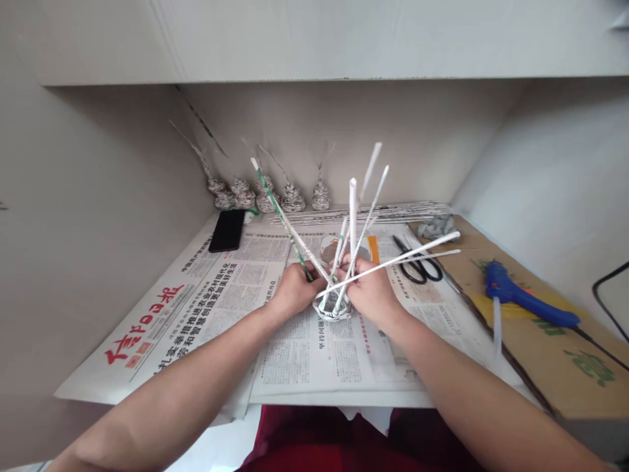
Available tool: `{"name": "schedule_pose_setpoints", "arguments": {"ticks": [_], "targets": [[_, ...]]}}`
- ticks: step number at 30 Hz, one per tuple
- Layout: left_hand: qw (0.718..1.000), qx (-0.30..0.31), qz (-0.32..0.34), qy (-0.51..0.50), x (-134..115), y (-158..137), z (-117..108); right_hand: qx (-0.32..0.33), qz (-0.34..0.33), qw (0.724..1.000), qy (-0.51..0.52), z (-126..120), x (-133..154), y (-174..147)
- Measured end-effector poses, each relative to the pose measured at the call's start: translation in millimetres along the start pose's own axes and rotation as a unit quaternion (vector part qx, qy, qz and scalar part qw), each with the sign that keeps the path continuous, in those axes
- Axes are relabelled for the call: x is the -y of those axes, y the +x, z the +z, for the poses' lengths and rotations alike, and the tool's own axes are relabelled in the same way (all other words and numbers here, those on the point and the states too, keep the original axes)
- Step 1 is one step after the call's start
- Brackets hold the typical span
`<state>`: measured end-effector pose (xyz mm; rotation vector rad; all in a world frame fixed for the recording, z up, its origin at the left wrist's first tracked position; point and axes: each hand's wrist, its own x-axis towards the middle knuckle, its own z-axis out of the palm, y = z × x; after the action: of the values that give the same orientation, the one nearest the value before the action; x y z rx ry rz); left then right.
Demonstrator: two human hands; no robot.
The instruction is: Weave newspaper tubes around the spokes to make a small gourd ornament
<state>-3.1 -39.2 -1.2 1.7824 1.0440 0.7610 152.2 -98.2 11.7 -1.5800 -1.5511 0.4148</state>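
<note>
A small woven piece [335, 311] of rolled newspaper sits low over the newspaper-covered table, between my two hands. Several rolled paper sticks fan up and out from it, among them a thick white stick [352, 216]. My left hand [295, 288] grips the piece's left side, fingers closed around a green-and-white paper stick [282, 213] that slants up to the left. On the far right side, my right hand [372, 286] is closed at the rim, fingers curled among the upright sticks. Its fingertips are partly hidden behind the sticks. A long white stick [422, 246] crosses over this hand toward the right.
Black scissors [417, 261] lie right of my right hand. Beyond them, a blue glue gun [533, 300] rests on cardboard [521, 367]. A black phone [227, 231] lies back left. Several gourd-shaped woven pieces [321, 195] and loose paper sticks [393, 214] line the back wall.
</note>
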Motion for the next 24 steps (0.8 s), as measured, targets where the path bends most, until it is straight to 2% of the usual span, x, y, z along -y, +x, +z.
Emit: {"name": "schedule_pose_setpoints", "arguments": {"ticks": [4,11,15,21,24], "targets": [[1.0,-0.022,-0.005,-0.003,-1,0,1,-0.029,0.035,0.999,0.005,-1,0,1],[0.998,-0.059,0.012,-0.029,-7,-3,4,-0.056,0.096,0.98,0.162,4,-8,8],[0.995,-0.056,0.034,-0.079,-6,-2,5,-0.059,0.129,0.964,0.223,5,-11,12],[0.994,-0.063,0.059,-0.068,-5,-3,5,-0.054,0.158,0.954,0.25,5,-14,14],[0.995,-0.077,0.053,-0.043,-5,-2,3,-0.052,0.154,0.962,0.218,5,-18,14]]}}
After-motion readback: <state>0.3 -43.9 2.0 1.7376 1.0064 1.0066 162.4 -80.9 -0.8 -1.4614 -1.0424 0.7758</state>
